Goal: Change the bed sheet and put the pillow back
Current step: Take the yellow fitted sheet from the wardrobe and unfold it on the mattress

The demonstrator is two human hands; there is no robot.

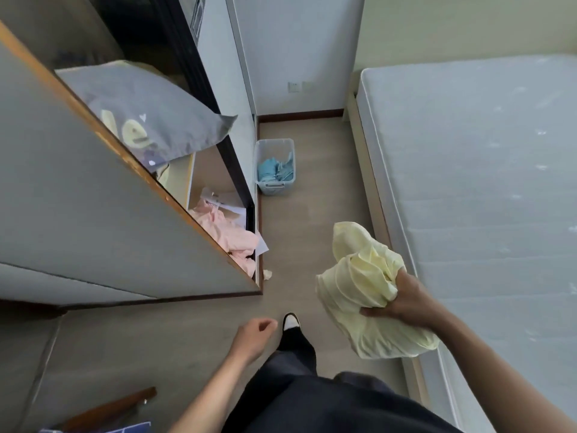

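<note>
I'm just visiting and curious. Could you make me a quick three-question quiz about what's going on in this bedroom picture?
1. True or false: the mattress is already covered with a sheet.
2. What does the right hand hold?
A. a grey pillow
B. a bunched pale yellow sheet
C. a blue cloth
3. Fill in: the grey pillow lies on a shelf of the ______.

Key
1. False: the mattress is bare.
2. B. The left hand holds nothing.
3. Wardrobe. The blue cloth lies in the plastic basket on the floor.
</note>
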